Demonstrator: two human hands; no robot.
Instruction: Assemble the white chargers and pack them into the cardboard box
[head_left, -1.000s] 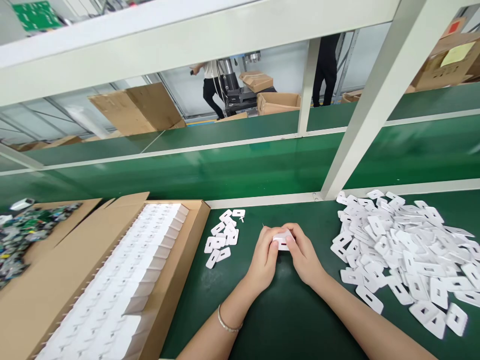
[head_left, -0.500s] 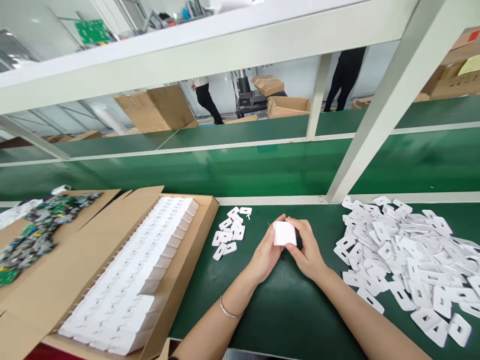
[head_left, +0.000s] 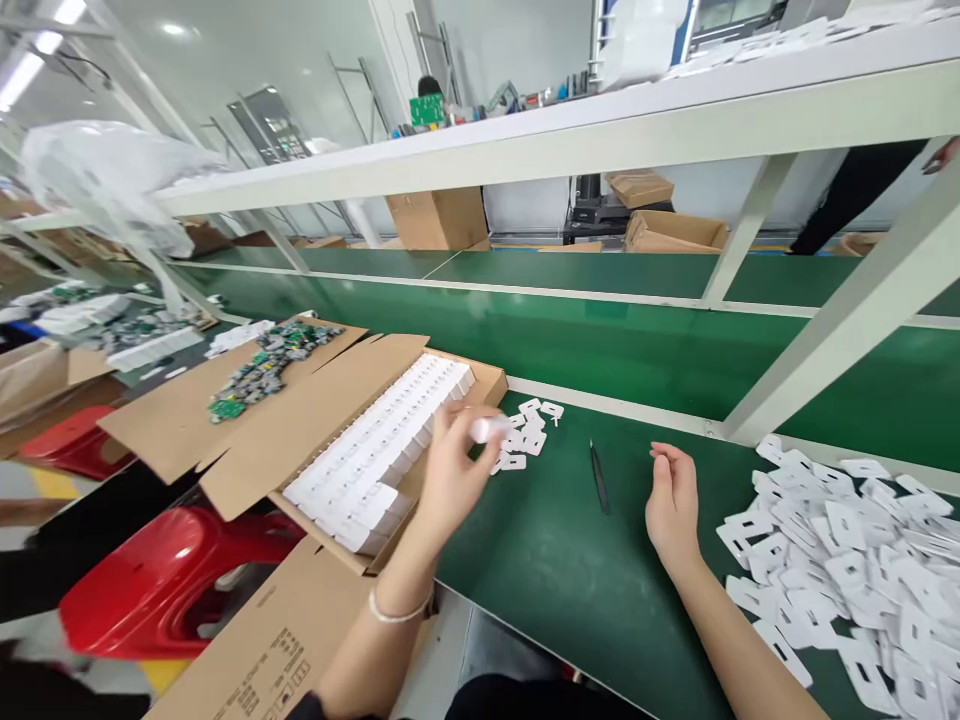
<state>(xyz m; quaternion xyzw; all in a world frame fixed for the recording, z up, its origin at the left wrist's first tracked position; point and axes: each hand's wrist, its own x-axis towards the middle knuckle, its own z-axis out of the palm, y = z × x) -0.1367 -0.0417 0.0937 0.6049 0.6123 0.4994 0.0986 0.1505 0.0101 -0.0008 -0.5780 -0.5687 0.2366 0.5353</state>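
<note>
My left hand (head_left: 454, 465) is closed on a small white plastic case (head_left: 491, 429), blurred by motion, held between thumb and fingers. It is above the right edge of a cardboard box (head_left: 491, 378), which holds rows of similar white cases (head_left: 390, 430). Just behind the held case lies a small group of white slotted plates (head_left: 534, 440). My right hand (head_left: 672, 505) is over the green tabletop with its fingers curled together and nothing visible in them. Between the hands, black tweezers (head_left: 598, 478) lie on the table.
A large heap of white slotted plates (head_left: 847, 560) spreads on the right. Circuit boards (head_left: 270, 370) lie on a cardboard flap at left. A shelf beam (head_left: 525, 160) crosses above, with a slanted post (head_left: 832, 340) at right. A red stool (head_left: 172, 570) stands lower left.
My left hand has carried the white case left to the box, and my right hand has let go of it and moved apart. The view has turned left; the tweezers now show.
</note>
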